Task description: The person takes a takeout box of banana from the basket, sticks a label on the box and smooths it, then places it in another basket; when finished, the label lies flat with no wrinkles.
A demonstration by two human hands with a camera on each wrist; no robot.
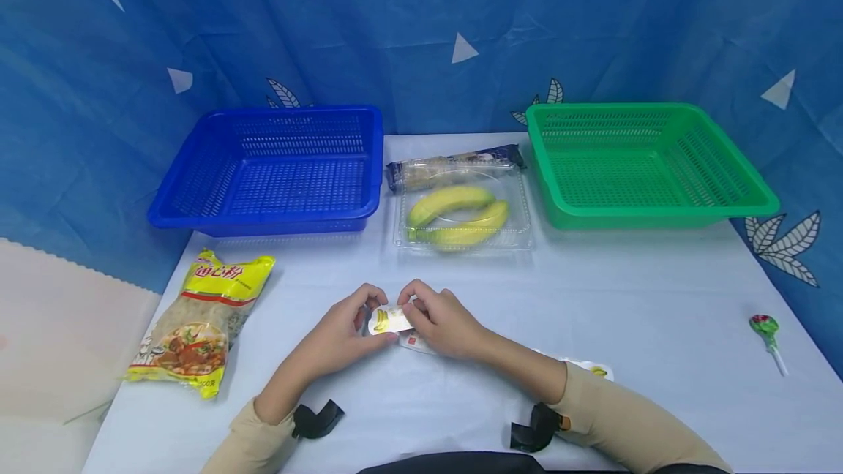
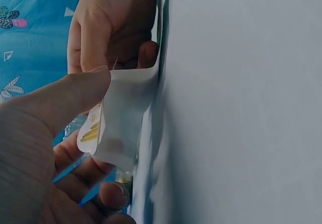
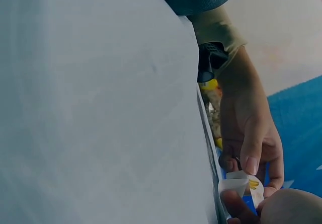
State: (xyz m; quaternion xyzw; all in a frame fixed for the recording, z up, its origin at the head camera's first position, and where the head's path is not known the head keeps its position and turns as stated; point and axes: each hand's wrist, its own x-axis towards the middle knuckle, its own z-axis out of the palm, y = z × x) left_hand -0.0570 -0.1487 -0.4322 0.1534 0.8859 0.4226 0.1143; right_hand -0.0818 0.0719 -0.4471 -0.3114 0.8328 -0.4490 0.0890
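Note:
Both hands are at a small white label (image 1: pixel 387 320) printed with yellow bananas, near the table's middle. My left hand (image 1: pixel 339 335) holds its left side between thumb and curled fingers. At the label's right end, the thumb and fingertips of my right hand (image 1: pixel 448 322) pinch it. A white paper backing (image 2: pixel 128 113) bends away from the printed face in the left wrist view. Below the right hand shows part of a white piece with a small red mark (image 1: pixel 413 341). Another banana-printed label (image 1: pixel 596 370) is partly hidden by the right forearm.
A clear plastic box (image 1: pixel 520 222) with two bananas (image 1: pixel 454 203) stands ahead, a noodle packet (image 1: pixel 503 155) behind it. A blue basket (image 1: pixel 263 224) stands back left, a green basket (image 1: pixel 658 212) back right. A yellow pasta bag (image 1: pixel 197 328) lies left, a lollipop (image 1: pixel 765 326) far right.

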